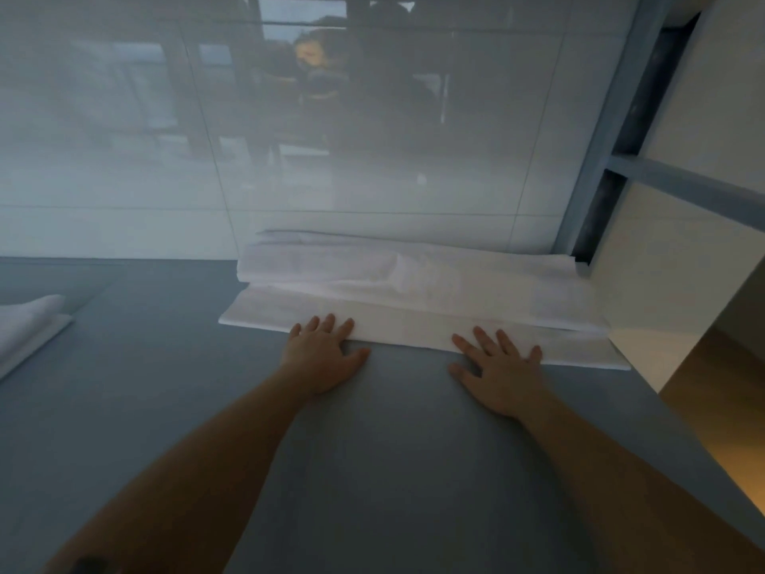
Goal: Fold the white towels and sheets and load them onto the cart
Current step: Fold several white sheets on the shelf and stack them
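Observation:
A long white sheet [414, 300], folded into a narrow band with several layers, lies across the far side of the grey table [393, 470], against the glossy wall. My left hand [325, 354] lies flat with straight fingers, its fingertips on the sheet's near edge and its palm on the table. My right hand [499, 366] lies flat the same way further right, fingers spread over that near edge. Neither hand grips the cloth. No cart is in view.
A second folded white cloth [29, 325] lies at the table's left edge. A glossy tiled wall [372, 138] stands behind the sheet. The table's right edge drops off beside a blue-framed panel [612, 159] and a wooden floor [712, 399].

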Available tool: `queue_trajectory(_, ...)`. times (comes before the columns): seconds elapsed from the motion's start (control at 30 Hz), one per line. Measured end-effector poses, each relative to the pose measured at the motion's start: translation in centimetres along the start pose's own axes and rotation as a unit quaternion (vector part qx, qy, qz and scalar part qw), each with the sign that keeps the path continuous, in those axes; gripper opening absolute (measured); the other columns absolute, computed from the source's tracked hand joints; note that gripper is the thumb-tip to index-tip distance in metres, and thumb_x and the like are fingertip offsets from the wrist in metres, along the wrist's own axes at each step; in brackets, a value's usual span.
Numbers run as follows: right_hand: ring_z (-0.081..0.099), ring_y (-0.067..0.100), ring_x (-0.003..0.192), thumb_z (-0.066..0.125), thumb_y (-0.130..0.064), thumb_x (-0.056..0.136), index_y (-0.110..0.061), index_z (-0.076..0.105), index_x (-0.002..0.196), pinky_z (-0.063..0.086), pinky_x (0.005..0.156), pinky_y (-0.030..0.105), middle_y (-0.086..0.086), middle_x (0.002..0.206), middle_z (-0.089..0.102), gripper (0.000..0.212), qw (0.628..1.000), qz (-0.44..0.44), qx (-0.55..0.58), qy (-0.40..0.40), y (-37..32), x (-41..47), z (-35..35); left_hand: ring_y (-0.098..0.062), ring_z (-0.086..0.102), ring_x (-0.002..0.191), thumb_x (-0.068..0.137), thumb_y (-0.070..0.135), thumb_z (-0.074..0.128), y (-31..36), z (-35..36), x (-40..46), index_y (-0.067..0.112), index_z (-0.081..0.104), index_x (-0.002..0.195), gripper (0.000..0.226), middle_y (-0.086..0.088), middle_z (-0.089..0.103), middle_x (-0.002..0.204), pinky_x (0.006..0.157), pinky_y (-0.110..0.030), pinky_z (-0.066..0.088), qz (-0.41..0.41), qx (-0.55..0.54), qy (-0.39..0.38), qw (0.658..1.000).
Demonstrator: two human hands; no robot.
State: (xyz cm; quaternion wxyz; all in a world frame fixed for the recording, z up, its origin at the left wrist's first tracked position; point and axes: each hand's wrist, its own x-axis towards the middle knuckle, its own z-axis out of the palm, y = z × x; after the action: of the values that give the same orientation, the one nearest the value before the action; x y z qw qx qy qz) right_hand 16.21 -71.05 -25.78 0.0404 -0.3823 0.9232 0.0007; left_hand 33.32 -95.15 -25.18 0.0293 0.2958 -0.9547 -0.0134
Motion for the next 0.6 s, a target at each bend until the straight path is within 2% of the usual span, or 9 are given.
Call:
queue_trajectory(0.43, -0.002, 0.018, 0.148, 0.021, -0.069, 0.091, -0.057, 0.006, 0.144, 0.002, 0.111, 0.065, -0.017, 0.159, -0.003, 0.057, 0.999, -0.018, 0.024, -0.021, -3.1, -11.6, -0.1, -0.023, 0.015, 0.145, 0.082, 0.077, 0.024, -1.3, -0.7, -13.1, 0.040, 0.015, 0.150, 0.078, 0.001, 0.014, 0.160, 0.114, -0.042, 0.015, -0.021, 0.001, -0.027, 0.999)
queue_trajectory(0.6, 0.004, 0.019, 0.148, 0.024, -0.059, 0.096, -0.055, 0.009, 0.145, 0.009, 0.112, 0.063, -0.016, 0.160, 0.001, 0.051, 0.999, -0.042, 0.013, -0.017, -4.3, -17.3, -0.1, -0.024, 0.015, 0.145, 0.084, 0.074, 0.028, -1.3, -1.4, -20.3, 0.039, 0.016, 0.150, 0.075, 0.000, 0.015, 0.160, 0.113, -0.042, 0.016, -0.041, -0.007, -0.041, 0.998)
